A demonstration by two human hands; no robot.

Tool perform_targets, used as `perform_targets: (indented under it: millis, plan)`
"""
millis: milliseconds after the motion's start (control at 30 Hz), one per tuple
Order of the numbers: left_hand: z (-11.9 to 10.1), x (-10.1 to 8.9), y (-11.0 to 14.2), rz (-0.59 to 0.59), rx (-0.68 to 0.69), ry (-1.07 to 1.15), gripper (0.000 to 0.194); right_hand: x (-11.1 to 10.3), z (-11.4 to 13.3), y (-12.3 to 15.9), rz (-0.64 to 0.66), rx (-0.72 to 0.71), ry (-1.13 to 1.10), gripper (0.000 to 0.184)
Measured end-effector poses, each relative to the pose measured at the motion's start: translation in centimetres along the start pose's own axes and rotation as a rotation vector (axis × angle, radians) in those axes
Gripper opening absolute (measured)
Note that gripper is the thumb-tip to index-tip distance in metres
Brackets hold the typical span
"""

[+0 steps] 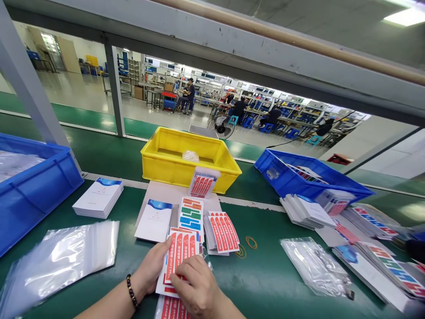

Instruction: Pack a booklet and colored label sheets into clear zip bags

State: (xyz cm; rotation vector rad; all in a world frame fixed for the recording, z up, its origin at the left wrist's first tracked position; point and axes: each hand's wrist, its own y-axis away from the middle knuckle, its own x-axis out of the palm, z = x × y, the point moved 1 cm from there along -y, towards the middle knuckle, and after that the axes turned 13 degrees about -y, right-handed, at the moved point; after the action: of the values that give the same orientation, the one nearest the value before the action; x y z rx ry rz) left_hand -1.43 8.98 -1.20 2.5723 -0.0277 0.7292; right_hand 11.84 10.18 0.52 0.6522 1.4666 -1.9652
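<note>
My left hand (pixel 152 268), with a dark bead bracelet at the wrist, grips the left edge of a red-and-white sticker sheet (pixel 181 252) near the front of the green bench. My right hand (pixel 198 288) is curled over the lower part of the same sheet. More red sheets (pixel 169 308) lie under my hands. Just beyond are a white booklet with a blue corner (pixel 154 220), a multicoloured label sheet (pixel 191 215) and a stack of red sticker sheets (pixel 223 231).
A yellow bin (pixel 166 170) stands behind, with red sheets (pixel 202 185) propped against it. Blue bins sit at left (pixel 33 190) and right (pixel 292 179). Clear bags (pixel 63 259) lie left, bags (pixel 315 266) and label stacks (pixel 381 266) right. Booklet stack (pixel 98 198) and rubber bands (pixel 251 242) nearby.
</note>
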Motion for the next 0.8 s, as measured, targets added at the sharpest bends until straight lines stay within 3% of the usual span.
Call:
perform_targets:
  millis: [133,200,300,367,467,533,567,733,800]
  plan:
    - [0.2,-0.1,-0.1,0.099,0.067,-0.067,0.032,-0.6,0.1,0.0,0.019,0.034,-0.115,0.015]
    - [0.5,-0.2,-0.2,0.121,0.076,-0.079,0.031,-1.3,-0.6,0.6,-0.084,0.116,-0.178,0.022]
    - [0.7,-0.3,-0.1,0.126,0.015,-0.078,0.032,-2.1,-2.7,1.8,-0.390,0.504,-0.289,0.029]
    - [0.5,-0.3,0.2,0.134,-0.018,-0.098,0.033,-2.1,-3.9,2.5,-0.538,0.790,-0.541,0.033]
    - [-0.1,0.0,0.6,0.188,-0.025,-0.163,0.036,-1.7,-4.7,2.7,-0.483,1.014,-1.075,0.037]
    - [-0.5,0.0,0.7,0.211,0.010,-0.252,0.036,-1.8,-5.0,2.5,-0.440,1.068,-1.232,0.030]
    - [-0.6,0.0,0.6,0.202,0.049,-0.325,0.035,-2.0,-5.3,2.5,-0.481,1.084,-1.240,0.028]
    - [-0.7,-0.6,0.3,0.040,0.231,-0.925,0.010,-3.9,-6.7,2.9,-0.983,1.090,-1.117,0.032]
    - [-0.6,-0.5,0.4,0.077,0.301,-1.103,0.009,-4.0,-6.9,2.9,-1.053,1.067,-1.092,0.032]
